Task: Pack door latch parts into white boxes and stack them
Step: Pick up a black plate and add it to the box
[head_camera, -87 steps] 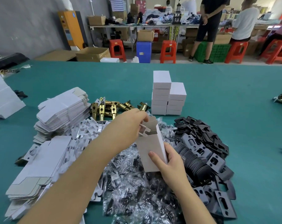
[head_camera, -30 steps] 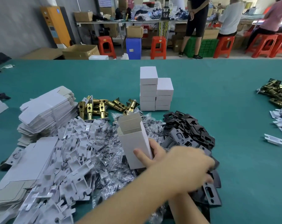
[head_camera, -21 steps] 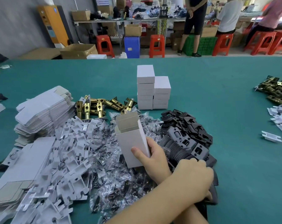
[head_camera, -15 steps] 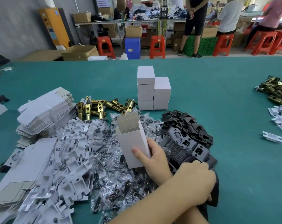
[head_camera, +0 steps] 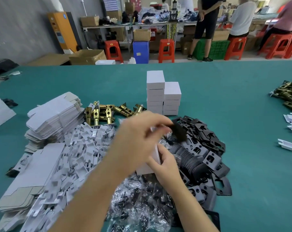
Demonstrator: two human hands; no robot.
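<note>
The green table (head_camera: 225, 114) fills most of the view, its near edge cut off by the frame. On its left side lie stacks of flat box blanks (head_camera: 53, 118) and a heap of white plastic inserts (head_camera: 85, 148); the lower part of both runs out of frame. Toward the right, a pile of black plates (head_camera: 203, 148) spreads beside a mound of clear bags of small parts (head_camera: 141, 206), the bag contents too small to identify. Two columns of closed white boxes (head_camera: 163, 94) stand upright, touching, behind a row of brass latches (head_camera: 108, 111). The open box (head_camera: 156, 156) is largely hidden by the left forearm; only one white side and a lower corner show. The right hand (head_camera: 165, 164) grips it from the side. The left hand (head_camera: 141, 131), blurred, pinches a dark piece (head_camera: 178, 131) above the box; its shape cannot be made out.
</note>
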